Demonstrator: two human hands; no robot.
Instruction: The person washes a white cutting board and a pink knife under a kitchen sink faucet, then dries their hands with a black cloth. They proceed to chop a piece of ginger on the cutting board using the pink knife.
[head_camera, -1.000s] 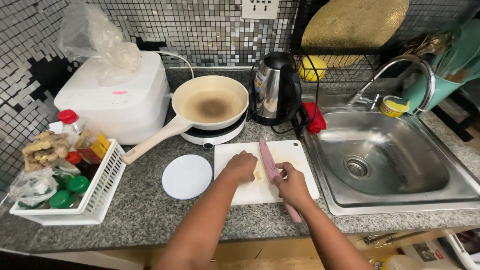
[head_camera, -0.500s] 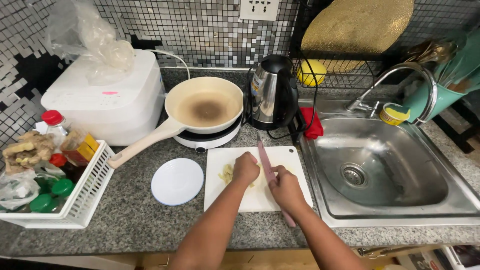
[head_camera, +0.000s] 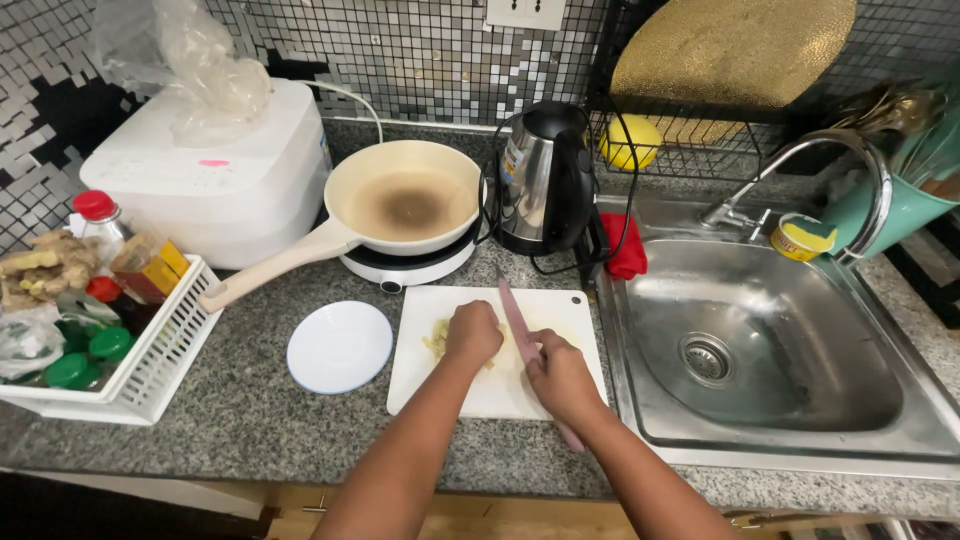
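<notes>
Since half a second ago, our hands and knife stay nearly in place on the white cutting board (head_camera: 560, 310). Left hand (head_camera: 472, 335), fingers curled together, presses down on pale chopped food (head_camera: 436, 340) at the board's left-centre. Right hand (head_camera: 562, 378) is clenched around the pink knife (head_camera: 518, 320), blade pointing far. White round lid (head_camera: 340, 346) lies left; sink (head_camera: 800, 400) right; pan (head_camera: 405, 205) far.

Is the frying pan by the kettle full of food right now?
No, the frying pan sits empty on its round cooker, showing only a brownish stain in its middle, beside the kettle.
</notes>
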